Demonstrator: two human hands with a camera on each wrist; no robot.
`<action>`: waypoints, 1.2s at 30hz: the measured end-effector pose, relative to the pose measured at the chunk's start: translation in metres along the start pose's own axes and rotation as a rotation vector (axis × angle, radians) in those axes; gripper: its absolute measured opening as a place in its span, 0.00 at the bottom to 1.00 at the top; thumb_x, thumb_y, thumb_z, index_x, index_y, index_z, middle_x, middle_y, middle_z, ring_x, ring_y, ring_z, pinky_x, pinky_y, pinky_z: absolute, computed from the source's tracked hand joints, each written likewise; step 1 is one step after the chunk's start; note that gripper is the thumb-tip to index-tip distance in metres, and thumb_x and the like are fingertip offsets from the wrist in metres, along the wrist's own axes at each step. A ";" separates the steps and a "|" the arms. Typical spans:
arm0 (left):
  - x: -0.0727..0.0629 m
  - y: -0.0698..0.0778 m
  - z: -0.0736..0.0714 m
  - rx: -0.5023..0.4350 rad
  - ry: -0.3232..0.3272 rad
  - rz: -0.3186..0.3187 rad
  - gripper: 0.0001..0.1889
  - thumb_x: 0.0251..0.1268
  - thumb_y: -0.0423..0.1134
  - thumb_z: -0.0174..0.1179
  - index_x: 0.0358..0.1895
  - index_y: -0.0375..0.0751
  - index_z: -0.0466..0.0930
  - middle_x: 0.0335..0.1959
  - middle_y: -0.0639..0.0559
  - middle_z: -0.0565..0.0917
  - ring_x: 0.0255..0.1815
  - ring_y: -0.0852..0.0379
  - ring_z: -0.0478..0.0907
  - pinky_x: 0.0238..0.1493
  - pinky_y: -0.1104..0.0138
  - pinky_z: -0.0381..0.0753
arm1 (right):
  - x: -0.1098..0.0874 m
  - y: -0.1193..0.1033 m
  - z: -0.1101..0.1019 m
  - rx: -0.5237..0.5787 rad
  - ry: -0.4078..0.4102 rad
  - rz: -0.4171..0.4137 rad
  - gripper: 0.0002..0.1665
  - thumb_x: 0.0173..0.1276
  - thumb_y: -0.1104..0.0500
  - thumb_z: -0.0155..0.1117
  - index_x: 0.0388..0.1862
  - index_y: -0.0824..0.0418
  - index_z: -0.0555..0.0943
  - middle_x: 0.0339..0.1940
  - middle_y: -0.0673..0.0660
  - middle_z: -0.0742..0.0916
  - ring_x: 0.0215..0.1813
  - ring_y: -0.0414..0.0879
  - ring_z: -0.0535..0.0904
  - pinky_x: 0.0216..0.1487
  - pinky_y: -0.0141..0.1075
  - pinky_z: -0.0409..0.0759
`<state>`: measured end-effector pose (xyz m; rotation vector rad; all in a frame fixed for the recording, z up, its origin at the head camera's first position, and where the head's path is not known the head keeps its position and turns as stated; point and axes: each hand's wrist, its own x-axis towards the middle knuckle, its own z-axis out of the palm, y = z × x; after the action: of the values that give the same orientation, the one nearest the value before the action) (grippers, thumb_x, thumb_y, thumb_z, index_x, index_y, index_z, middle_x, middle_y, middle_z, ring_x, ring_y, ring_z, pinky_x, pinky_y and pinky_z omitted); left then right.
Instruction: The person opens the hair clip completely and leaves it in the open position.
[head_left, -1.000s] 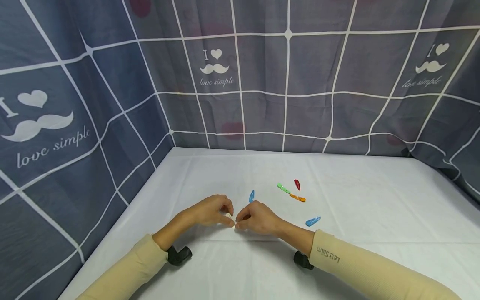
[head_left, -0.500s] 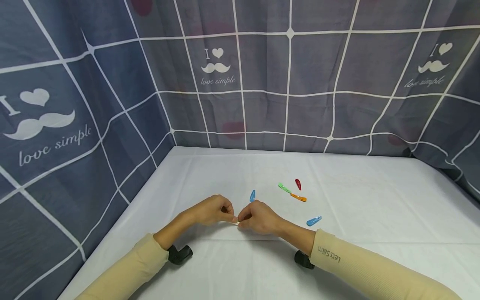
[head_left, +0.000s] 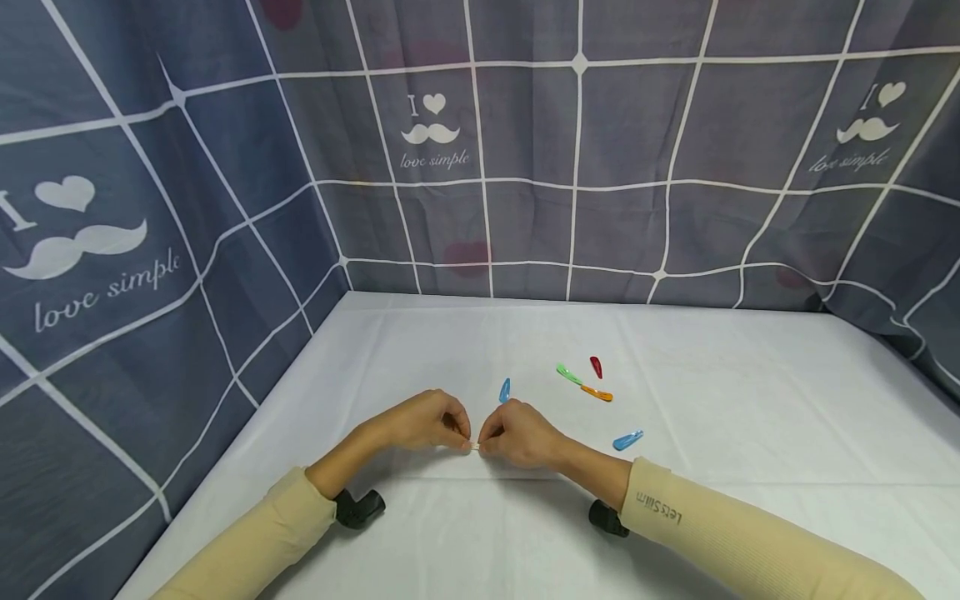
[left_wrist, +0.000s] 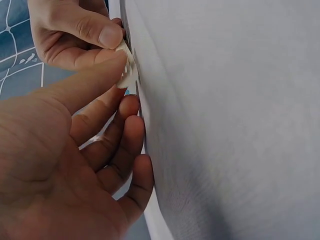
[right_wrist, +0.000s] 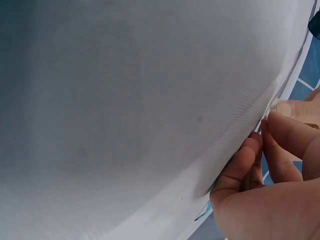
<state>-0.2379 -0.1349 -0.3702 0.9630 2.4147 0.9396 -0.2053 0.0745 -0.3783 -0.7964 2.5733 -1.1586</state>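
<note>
Between both hands is a small cream hair clip (left_wrist: 128, 79), a thin flat piece with slots in it. My left hand (head_left: 427, 421) pinches one end between thumb and fingers, the other fingers loosely bent. From the right, my right hand (head_left: 522, 436) pinches the opposite end with thumb and fingertip. In the head view only a sliver of the clip shows, the fingertips covering most of it. Just behind the right hand lies a blue hair clip (head_left: 505, 390), and a second blue clip (head_left: 627, 440) is beyond its wrist.
Farther back on the white-covered table (head_left: 712, 375) are a green hair clip (head_left: 567, 374), an orange one (head_left: 597, 393) touching its end, and a red one (head_left: 596, 367). A grey checked curtain (head_left: 525, 225) hangs around the back and sides.
The left fingertips have shifted slightly right and closer to the right ones, and the cream clip has turned from standing up to lying flatter between them. The clips on the table stay put.
</note>
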 end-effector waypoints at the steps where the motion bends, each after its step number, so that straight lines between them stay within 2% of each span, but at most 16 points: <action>1: 0.000 0.000 0.000 0.004 -0.004 0.007 0.04 0.58 0.34 0.72 0.33 0.43 0.85 0.28 0.59 0.82 0.29 0.62 0.75 0.33 0.69 0.76 | 0.000 0.000 0.000 -0.005 0.005 0.002 0.06 0.59 0.72 0.68 0.27 0.63 0.88 0.27 0.49 0.87 0.29 0.39 0.75 0.30 0.31 0.73; 6: -0.002 -0.003 -0.001 -0.003 -0.014 0.033 0.08 0.54 0.32 0.73 0.37 0.41 0.85 0.31 0.58 0.81 0.33 0.61 0.74 0.37 0.69 0.75 | 0.000 0.000 0.000 -0.012 0.026 0.023 0.06 0.60 0.71 0.68 0.26 0.63 0.87 0.24 0.48 0.86 0.28 0.39 0.73 0.29 0.31 0.71; 11: -0.002 -0.007 0.000 -0.006 -0.005 0.030 0.05 0.55 0.31 0.72 0.34 0.42 0.86 0.28 0.58 0.81 0.30 0.62 0.73 0.33 0.70 0.74 | -0.002 0.002 -0.001 0.000 0.037 0.030 0.06 0.59 0.71 0.67 0.27 0.62 0.87 0.23 0.47 0.85 0.27 0.39 0.72 0.29 0.31 0.71; 19: -0.003 -0.008 0.001 -0.021 0.019 0.033 0.03 0.58 0.31 0.70 0.31 0.41 0.86 0.26 0.58 0.81 0.28 0.62 0.74 0.32 0.70 0.75 | -0.001 0.004 -0.002 0.057 -0.003 0.044 0.06 0.56 0.69 0.73 0.34 0.64 0.88 0.31 0.49 0.88 0.32 0.39 0.78 0.35 0.34 0.77; 25: -0.005 -0.011 0.002 -0.038 0.032 0.047 0.03 0.59 0.31 0.69 0.31 0.40 0.85 0.27 0.58 0.82 0.28 0.61 0.75 0.33 0.69 0.76 | -0.001 0.005 -0.002 0.071 -0.022 0.001 0.09 0.55 0.65 0.76 0.37 0.63 0.90 0.33 0.48 0.88 0.38 0.40 0.76 0.37 0.33 0.76; 30: -0.006 -0.012 0.002 -0.044 0.042 0.036 0.02 0.61 0.31 0.68 0.31 0.39 0.84 0.27 0.57 0.83 0.28 0.62 0.76 0.33 0.69 0.76 | -0.002 0.006 -0.001 0.052 -0.023 -0.014 0.09 0.57 0.69 0.72 0.37 0.63 0.90 0.31 0.48 0.84 0.37 0.42 0.74 0.36 0.33 0.75; 36: -0.006 -0.011 0.001 -0.044 0.042 0.028 0.03 0.61 0.32 0.68 0.31 0.40 0.84 0.27 0.57 0.83 0.29 0.62 0.76 0.34 0.69 0.77 | -0.003 0.007 -0.002 0.049 -0.009 -0.042 0.09 0.60 0.71 0.67 0.36 0.64 0.90 0.33 0.51 0.86 0.38 0.42 0.73 0.38 0.34 0.74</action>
<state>-0.2385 -0.1444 -0.3787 0.9723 2.4097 1.0283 -0.2066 0.0814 -0.3819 -0.8467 2.5223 -1.2220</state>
